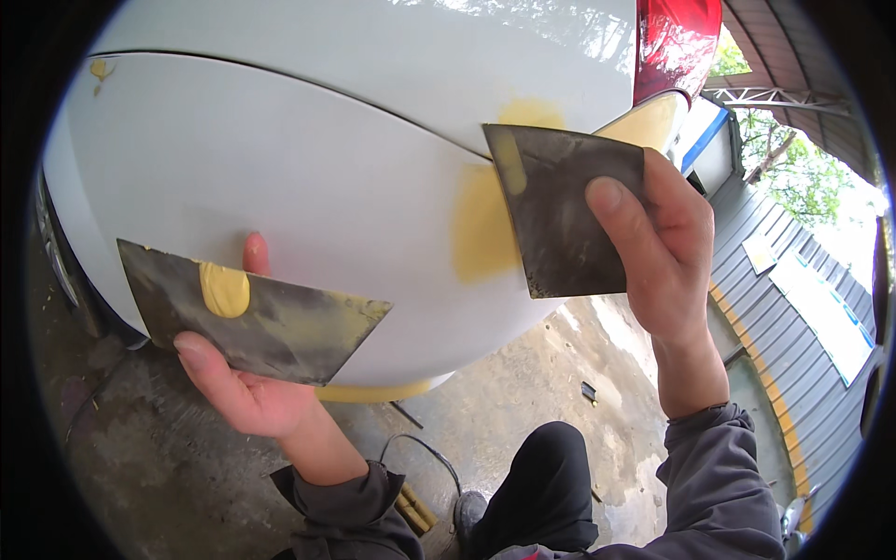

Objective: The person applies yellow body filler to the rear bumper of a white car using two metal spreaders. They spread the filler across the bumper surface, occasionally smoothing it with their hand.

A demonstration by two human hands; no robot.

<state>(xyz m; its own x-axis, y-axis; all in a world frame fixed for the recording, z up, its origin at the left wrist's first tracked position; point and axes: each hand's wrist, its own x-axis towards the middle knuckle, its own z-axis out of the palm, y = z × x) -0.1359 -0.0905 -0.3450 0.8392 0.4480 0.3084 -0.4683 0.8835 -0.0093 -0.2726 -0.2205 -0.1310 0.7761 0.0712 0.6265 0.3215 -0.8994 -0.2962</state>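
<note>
Paste (pixel 225 290), yellow and thick, sits in a rounded dollop near the upper edge of a dark flat plate (pixel 303 327) at the lower left of the frame. The left hand (pixel 266 397) grasps this plate from below, its thumb lying along the near face; one fingertip shows above the upper edge, and the other fingers are mostly hidden behind. Thin yellowish smears streak the plate toward its right end.

Right of centre, the right hand (pixel 667 252) grips a second dark scraper plate (pixel 569 215) by its right side, thumb pressed on the near face and fingers bent behind it. A pale yellow streak marks this plate's upper left corner. Its left edge overlaps a yellow patch (pixel 481 229) on a white car panel (pixel 308 177); whether it touches the panel I cannot tell. Another yellow patch (pixel 532 113) shows just above the plate, across the panel seam.

A red tail light (pixel 677 47) fills the top right part of the car. At the bottom centre, a dark-clad knee (pixel 551 467) rises over the stained floor (pixel 187 467), beside a thin black cable (pixel 434 444). Ribbed grey fencing (pixel 803 299) curves along the right.
</note>
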